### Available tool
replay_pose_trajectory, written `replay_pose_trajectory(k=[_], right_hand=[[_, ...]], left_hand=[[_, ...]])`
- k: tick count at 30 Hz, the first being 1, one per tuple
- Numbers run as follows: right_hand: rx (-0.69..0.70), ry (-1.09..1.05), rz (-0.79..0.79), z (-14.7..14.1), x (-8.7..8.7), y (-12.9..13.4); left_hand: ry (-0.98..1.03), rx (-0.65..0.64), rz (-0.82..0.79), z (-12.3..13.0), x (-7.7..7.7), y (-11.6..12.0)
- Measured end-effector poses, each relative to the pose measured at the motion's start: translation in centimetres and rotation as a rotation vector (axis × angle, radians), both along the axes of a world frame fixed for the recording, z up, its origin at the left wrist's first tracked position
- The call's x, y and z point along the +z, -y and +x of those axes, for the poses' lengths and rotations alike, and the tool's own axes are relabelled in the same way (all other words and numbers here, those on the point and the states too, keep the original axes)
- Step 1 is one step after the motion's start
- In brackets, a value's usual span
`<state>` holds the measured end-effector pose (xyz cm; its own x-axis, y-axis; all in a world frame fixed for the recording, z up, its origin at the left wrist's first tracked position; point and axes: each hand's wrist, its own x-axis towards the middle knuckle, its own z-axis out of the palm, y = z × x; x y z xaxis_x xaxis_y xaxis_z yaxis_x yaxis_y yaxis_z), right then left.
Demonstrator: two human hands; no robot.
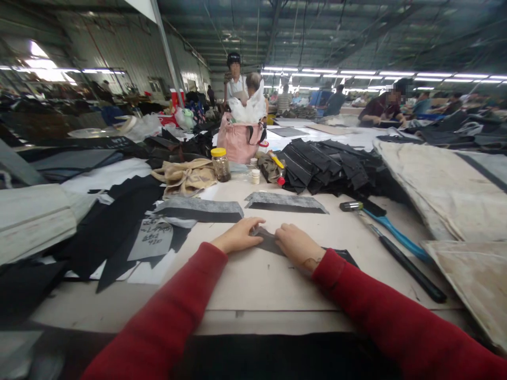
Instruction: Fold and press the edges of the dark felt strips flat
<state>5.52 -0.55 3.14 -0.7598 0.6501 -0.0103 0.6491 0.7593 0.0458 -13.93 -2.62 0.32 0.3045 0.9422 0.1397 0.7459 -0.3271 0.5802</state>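
Note:
A dark fabric strip (270,244) lies between my two hands on the pale board (253,285). My left hand (241,236) pinches its left end between thumb and fingers. The fingers of my right hand (298,244) are bent together over the strip, which shows again beyond the wrist, under the right sleeve. Just past my hands lie two more dark pieces with grey upper bands, one at the left (202,209) and one at the right (285,202).
A hammer (412,269) and a blue-handled brush (400,237) lie at the right. Behind stand a yellow-lidded jar (221,166), a pink bag (238,141) and a heap of black pieces (325,163). Black fabric (114,221) covers the left. People are in the background.

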Motion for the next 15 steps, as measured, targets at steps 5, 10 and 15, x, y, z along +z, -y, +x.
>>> replay_pose_trajectory(k=[5,10,15], right_hand=[[-0.054,0.061,-0.14,0.4,1.6,-0.2],[-0.11,-0.023,-0.352,1.4,2.4,-2.5],[0.001,-0.328,-0.397,2.1,-0.1,-4.6]], left_hand=[[0.163,0.025,-0.166,0.0,0.1,0.3],[0.214,0.013,-0.175,2.0,0.3,-0.8],[0.149,-0.037,-0.065,3.3,-0.3,-2.0]])
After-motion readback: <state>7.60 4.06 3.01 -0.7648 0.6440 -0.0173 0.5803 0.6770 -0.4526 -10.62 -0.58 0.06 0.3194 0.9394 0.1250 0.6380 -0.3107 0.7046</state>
